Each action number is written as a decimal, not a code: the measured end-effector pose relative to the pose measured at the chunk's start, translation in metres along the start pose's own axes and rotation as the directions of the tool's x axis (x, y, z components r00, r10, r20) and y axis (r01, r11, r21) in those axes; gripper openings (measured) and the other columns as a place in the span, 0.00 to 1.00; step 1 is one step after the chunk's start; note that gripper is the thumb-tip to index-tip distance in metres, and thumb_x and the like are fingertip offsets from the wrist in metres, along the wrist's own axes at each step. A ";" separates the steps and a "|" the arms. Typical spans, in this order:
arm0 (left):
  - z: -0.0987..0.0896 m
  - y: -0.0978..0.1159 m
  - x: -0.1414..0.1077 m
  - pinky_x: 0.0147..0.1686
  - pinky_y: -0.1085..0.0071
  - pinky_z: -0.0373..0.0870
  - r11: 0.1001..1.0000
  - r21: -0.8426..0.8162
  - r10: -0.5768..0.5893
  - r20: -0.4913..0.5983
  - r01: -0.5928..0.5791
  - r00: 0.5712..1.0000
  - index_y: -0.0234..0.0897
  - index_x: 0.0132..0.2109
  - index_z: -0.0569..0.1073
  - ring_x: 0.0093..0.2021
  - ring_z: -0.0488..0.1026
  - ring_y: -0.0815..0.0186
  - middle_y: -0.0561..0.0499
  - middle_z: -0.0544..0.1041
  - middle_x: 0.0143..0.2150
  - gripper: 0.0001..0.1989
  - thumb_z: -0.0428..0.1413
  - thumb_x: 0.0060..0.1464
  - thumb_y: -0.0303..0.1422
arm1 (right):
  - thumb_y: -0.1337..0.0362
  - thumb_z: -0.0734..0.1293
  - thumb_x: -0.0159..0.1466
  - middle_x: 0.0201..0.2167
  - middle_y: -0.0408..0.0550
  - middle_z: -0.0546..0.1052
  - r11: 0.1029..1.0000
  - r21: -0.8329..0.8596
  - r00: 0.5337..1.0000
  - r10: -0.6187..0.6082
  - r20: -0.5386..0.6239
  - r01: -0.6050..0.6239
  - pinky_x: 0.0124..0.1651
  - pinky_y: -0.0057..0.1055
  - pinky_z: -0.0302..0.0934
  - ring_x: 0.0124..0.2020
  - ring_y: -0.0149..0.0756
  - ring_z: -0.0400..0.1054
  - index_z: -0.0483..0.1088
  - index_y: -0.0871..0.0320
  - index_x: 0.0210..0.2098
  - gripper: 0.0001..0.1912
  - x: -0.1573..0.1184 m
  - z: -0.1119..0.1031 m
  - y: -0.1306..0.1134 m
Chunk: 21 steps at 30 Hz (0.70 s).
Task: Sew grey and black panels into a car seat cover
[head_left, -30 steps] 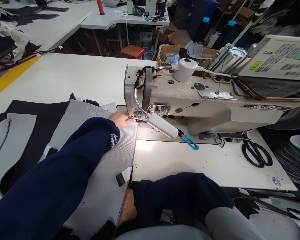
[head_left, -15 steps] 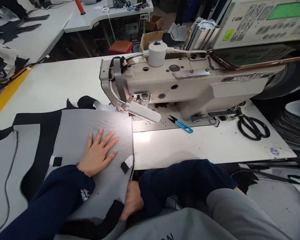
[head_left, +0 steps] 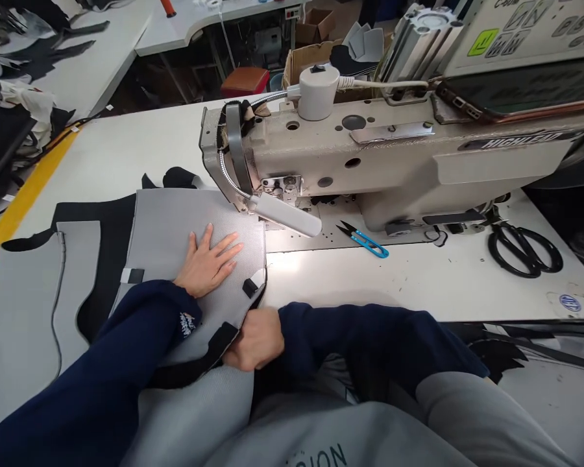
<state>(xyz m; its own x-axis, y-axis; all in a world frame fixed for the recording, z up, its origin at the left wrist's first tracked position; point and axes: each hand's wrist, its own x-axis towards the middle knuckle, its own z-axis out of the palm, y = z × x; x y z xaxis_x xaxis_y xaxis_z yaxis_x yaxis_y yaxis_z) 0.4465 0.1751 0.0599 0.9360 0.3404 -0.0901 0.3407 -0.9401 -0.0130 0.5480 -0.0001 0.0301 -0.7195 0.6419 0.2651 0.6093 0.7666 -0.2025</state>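
Note:
My left hand (head_left: 211, 263) lies flat with fingers spread on a grey mesh fabric panel (head_left: 168, 220). My right hand (head_left: 255, 340) is closed on the panel's near right edge, by a black strip (head_left: 222, 338); its fingertips are hidden under the fabric. Small black-and-white tabs sit near the panel's left and right sides. The far right corner of the panel reaches the needle end of a sewing machine (head_left: 389, 155), where a white lamp (head_left: 287, 215) covers the needle area. Under the panel and to its left spreads black and grey fabric (head_left: 24, 305) with a piped seam.
Blue thread snips (head_left: 363, 239) lie on the machine bed, right of the lamp. Black-handled scissors (head_left: 524, 250) rest farther right on the white table (head_left: 340, 285). A phone (head_left: 520, 91) lies on the machine's top. Behind stand a red stool (head_left: 244, 82) and cardboard boxes.
My right hand has moved up and away from my body, lifting the panel's near edge along with it. My left hand stays flat on the panel. The view has shifted slightly.

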 end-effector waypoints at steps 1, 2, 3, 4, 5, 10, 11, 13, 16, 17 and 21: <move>0.000 -0.003 0.003 0.58 0.24 0.41 1.000 -0.001 0.007 -0.004 -0.007 1.000 0.49 0.67 0.61 0.71 0.40 0.35 0.51 0.57 0.70 0.24 0.40 0.66 0.41 | 0.64 0.68 0.57 0.28 0.44 0.78 0.999 0.005 0.999 -0.037 -0.026 0.037 0.25 0.31 0.53 0.30 0.32 0.69 0.75 0.53 0.28 0.03 0.000 -0.002 0.003; 0.001 -0.005 0.007 0.60 0.26 0.39 1.000 -0.005 0.027 -0.012 -0.027 1.000 0.48 0.67 0.61 0.71 0.42 0.38 0.50 0.58 0.69 0.24 0.39 0.67 0.41 | 0.65 0.67 0.58 0.29 0.46 0.78 0.999 -0.001 0.997 -0.054 -0.056 0.054 0.25 0.32 0.53 0.30 0.34 0.69 0.75 0.54 0.30 0.03 0.001 -0.005 0.006; 0.001 -0.008 0.010 0.62 0.29 0.39 0.998 -0.011 0.062 -0.020 -0.062 0.998 0.47 0.67 0.61 0.71 0.45 0.42 0.50 0.60 0.69 0.24 0.39 0.67 0.40 | 0.66 0.66 0.59 0.29 0.47 0.78 0.999 -0.014 0.995 -0.050 -0.087 0.049 0.24 0.33 0.52 0.30 0.35 0.68 0.74 0.55 0.31 0.04 0.001 -0.007 0.010; 0.002 -0.010 0.012 0.64 0.33 0.38 0.994 -0.020 0.109 -0.026 -0.110 0.994 0.46 0.67 0.61 0.71 0.49 0.47 0.49 0.62 0.68 0.24 0.38 0.68 0.38 | 0.67 0.66 0.60 0.29 0.48 0.77 0.999 -0.029 0.993 -0.032 -0.112 0.029 0.24 0.33 0.50 0.30 0.36 0.68 0.74 0.56 0.31 0.04 0.001 -0.009 0.013; 0.003 -0.012 0.015 0.66 0.38 0.38 0.987 -0.028 0.160 -0.032 -0.161 0.987 0.46 0.67 0.61 0.70 0.53 0.52 0.50 0.64 0.66 0.24 0.38 0.68 0.37 | 0.67 0.65 0.60 0.29 0.49 0.77 0.999 -0.042 0.991 -0.013 -0.130 0.008 0.23 0.33 0.50 0.30 0.37 0.68 0.74 0.57 0.31 0.04 0.001 -0.011 0.017; 0.004 -0.020 0.026 0.68 0.42 0.37 0.964 -0.038 0.263 -0.042 -0.265 0.964 0.49 0.65 0.64 0.69 0.56 0.55 0.51 0.65 0.66 0.23 0.40 0.67 0.36 | 0.67 0.64 0.60 0.34 0.53 0.77 0.998 -0.065 0.992 -0.032 -0.118 0.024 0.28 0.34 0.54 0.34 0.41 0.69 0.74 0.61 0.37 0.08 0.000 -0.021 0.040; 0.003 -0.020 0.029 0.67 0.42 0.37 0.965 -0.043 0.256 -0.034 -0.257 0.966 0.50 0.65 0.64 0.69 0.55 0.54 0.51 0.65 0.66 0.23 0.41 0.66 0.36 | 0.67 0.63 0.60 0.35 0.54 0.77 0.997 -0.064 0.994 -0.037 -0.098 0.031 0.29 0.34 0.55 0.36 0.42 0.69 0.74 0.62 0.38 0.09 -0.001 -0.023 0.045; 0.002 -0.022 0.036 0.67 0.40 0.37 0.971 -0.054 0.233 -0.014 -0.233 0.972 0.51 0.64 0.66 0.69 0.54 0.53 0.51 0.64 0.67 0.22 0.42 0.65 0.36 | 0.66 0.63 0.61 0.37 0.56 0.77 0.998 -0.055 0.998 -0.033 -0.056 0.030 0.32 0.36 0.58 0.38 0.43 0.70 0.74 0.63 0.40 0.10 -0.002 -0.027 0.053; 0.001 -0.026 0.048 0.67 0.41 0.36 0.977 -0.066 0.204 -0.006 -0.204 0.979 0.51 0.63 0.67 0.68 0.56 0.53 0.50 0.65 0.66 0.22 0.42 0.65 0.36 | 0.66 0.64 0.60 0.39 0.56 0.77 0.999 -0.046 1.000 0.029 -0.007 -0.029 0.33 0.36 0.58 0.39 0.45 0.70 0.73 0.63 0.44 0.13 -0.003 -0.032 0.063; 0.000 -0.028 0.053 0.67 0.41 0.37 0.978 -0.070 0.196 -0.008 -0.196 0.981 0.50 0.63 0.68 0.68 0.56 0.53 0.50 0.65 0.66 0.22 0.42 0.64 0.36 | 0.66 0.64 0.60 0.39 0.56 0.77 0.998 -0.046 0.999 0.054 0.008 -0.053 0.33 0.36 0.58 0.39 0.45 0.71 0.73 0.64 0.44 0.13 -0.004 -0.034 0.067; -0.001 -0.035 0.070 0.67 0.43 0.38 0.986 -0.072 0.153 0.007 -0.152 0.988 0.49 0.62 0.69 0.66 0.58 0.53 0.50 0.69 0.64 0.23 0.43 0.63 0.36 | 0.69 0.64 0.60 0.35 0.55 0.77 0.991 -0.062 0.991 0.124 0.056 -0.120 0.33 0.36 0.56 0.36 0.44 0.70 0.73 0.63 0.42 0.11 -0.004 -0.035 0.082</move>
<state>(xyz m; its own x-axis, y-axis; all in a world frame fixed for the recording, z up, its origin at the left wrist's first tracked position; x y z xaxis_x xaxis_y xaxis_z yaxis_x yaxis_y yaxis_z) 0.4997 0.2320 0.0554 0.9765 0.1922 -0.0975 0.1996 -0.9772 0.0729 0.6126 0.0593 0.0454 -0.6562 0.7317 0.1845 0.7109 0.6814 -0.1743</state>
